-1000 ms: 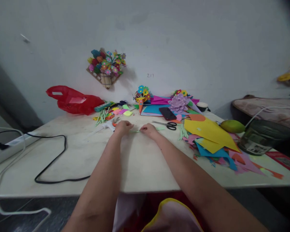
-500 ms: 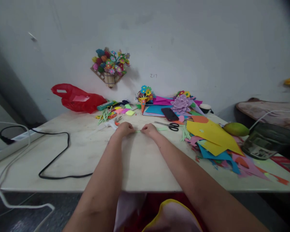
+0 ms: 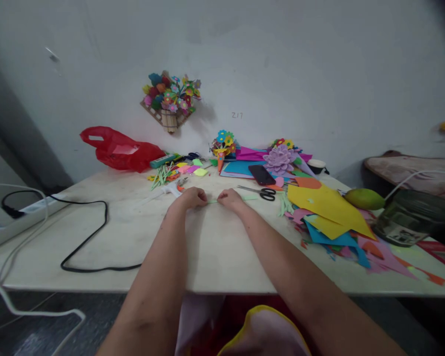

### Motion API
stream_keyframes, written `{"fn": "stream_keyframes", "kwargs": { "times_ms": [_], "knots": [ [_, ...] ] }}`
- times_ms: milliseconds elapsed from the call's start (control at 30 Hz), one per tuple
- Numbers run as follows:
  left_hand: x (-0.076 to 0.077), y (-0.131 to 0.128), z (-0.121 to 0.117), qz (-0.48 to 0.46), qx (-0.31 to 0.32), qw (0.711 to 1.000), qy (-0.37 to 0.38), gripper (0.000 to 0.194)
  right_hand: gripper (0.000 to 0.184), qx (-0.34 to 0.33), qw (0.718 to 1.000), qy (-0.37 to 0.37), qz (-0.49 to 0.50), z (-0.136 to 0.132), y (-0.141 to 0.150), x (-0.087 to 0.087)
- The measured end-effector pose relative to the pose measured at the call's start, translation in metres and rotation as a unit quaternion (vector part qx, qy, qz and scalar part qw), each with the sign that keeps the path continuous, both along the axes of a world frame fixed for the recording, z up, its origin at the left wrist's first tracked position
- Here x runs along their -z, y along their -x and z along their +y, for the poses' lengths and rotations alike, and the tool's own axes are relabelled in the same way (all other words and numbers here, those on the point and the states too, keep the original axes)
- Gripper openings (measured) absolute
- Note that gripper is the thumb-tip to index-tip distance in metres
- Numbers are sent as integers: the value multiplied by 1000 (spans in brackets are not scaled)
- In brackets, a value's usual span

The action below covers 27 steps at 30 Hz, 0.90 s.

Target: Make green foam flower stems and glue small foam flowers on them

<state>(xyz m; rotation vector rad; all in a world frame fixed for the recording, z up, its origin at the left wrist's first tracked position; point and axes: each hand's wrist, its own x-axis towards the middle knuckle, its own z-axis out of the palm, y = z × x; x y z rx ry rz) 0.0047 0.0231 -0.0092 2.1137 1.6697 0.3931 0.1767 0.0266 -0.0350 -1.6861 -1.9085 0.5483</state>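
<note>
My left hand (image 3: 192,197) and my right hand (image 3: 229,199) rest close together on the pale table (image 3: 133,237), both with fingers curled. Between them lies a thin light-green paper strip (image 3: 212,201), pinched at each end by a hand. Its far end (image 3: 249,198) pokes out past my right hand. A white glue gun (image 3: 166,191) lies just left of my left hand. Black-handled scissors (image 3: 261,192) lie just right of my right hand.
Coloured paper sheets (image 3: 326,205) pile up on the right, with a phone (image 3: 261,174), a purple paper flower (image 3: 279,159), a mango (image 3: 364,199) and a dark jar (image 3: 408,217). A red bag (image 3: 120,148) and black cable (image 3: 92,232) lie left. Paper flowers (image 3: 170,96) hang on the wall.
My hands stay in place on the green strip. The view has shifted slightly, so everything sits a little further right in the picture.
</note>
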Motion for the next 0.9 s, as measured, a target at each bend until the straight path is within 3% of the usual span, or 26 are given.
{"fn": "stream_keyframes", "kwargs": {
  "times_ms": [333, 433, 633, 767, 900],
  "knots": [
    [-8, -3, -9, -2, 28, 999, 19, 23, 25, -33, 999, -4, 9, 1, -3, 3],
    [-6, -3, -7, 14, 24, 1000, -13, 21, 25, -36, 999, -14, 5, 1, -3, 4],
    [-4, -4, -4, 52, 14, 987, -153, 17, 26, -29, 999, -33, 12, 2, -3, 7],
    [-2, -4, -2, 49, 26, 984, -166, 16, 24, -31, 998, -46, 11, 4, -3, 10],
    [-1, -3, -3, 48, 25, 990, -133, 18, 18, -31, 998, -56, 8, 3, -2, 10]
  ]
}}
